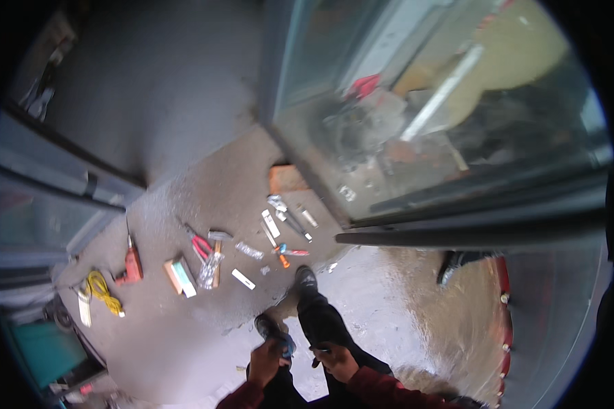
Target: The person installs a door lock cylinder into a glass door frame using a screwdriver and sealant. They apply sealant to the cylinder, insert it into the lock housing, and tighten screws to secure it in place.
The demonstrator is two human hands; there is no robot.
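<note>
Low in the view, my left hand is closed around a small bluish thing whose kind I cannot make out. Beside it, my right hand has its fingers curled on a small dark object, too blurred to name. The two hands are apart, in front of my dark trousers. Beyond my shoes, tools lie on the floor: an adjustable wrench, an orange-handled screwdriver, red-handled pliers and a hammer. Clear plastic packets and small white boxes lie among them.
A red drill, a coiled yellow cord and an orange brick rest on the floor. Glass door panels stand ahead and at left. Another person's dark shoe shows at right. A teal box stands lower left.
</note>
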